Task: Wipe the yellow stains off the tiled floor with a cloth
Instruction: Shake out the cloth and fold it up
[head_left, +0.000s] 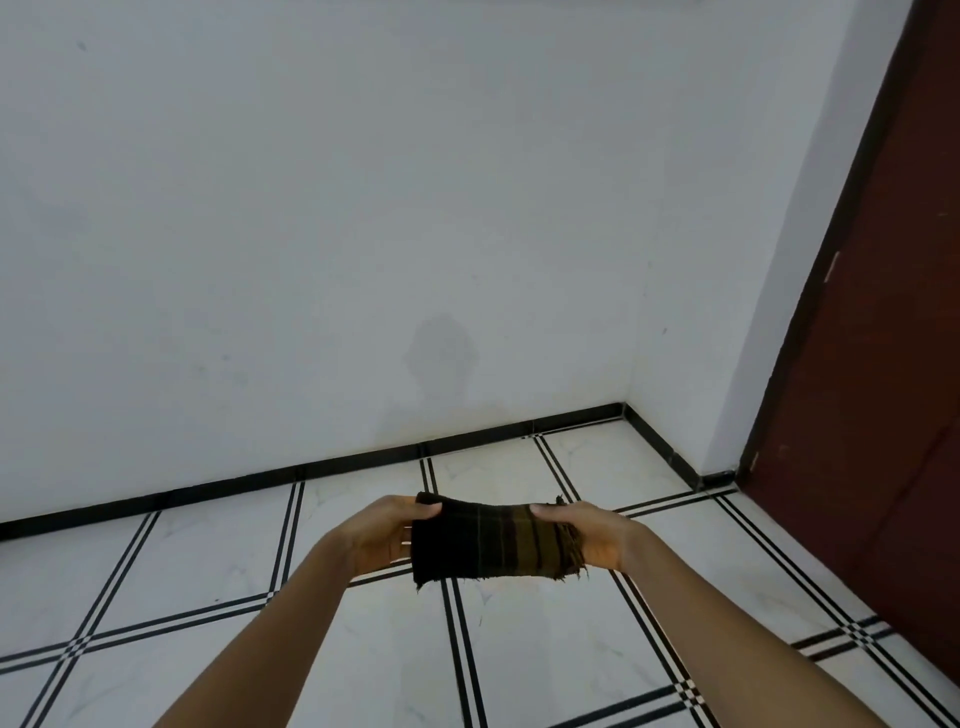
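A dark cloth (488, 540) with brown and olive stripes and frayed edges hangs stretched between both hands, above the floor. My left hand (382, 535) grips its left end, thumb on top. My right hand (592, 535) pinches its right, fringed end. The white tiled floor (545, 649) has black double lines between tiles. A faint yellowish-orange stain (524, 584) shows on the tile just below the cloth's lower edge; the cloth hides part of it.
A white wall (363, 234) with a black skirting (311, 470) runs across the back and meets another wall in a corner at right. A dark red-brown door (883, 364) stands at the far right.
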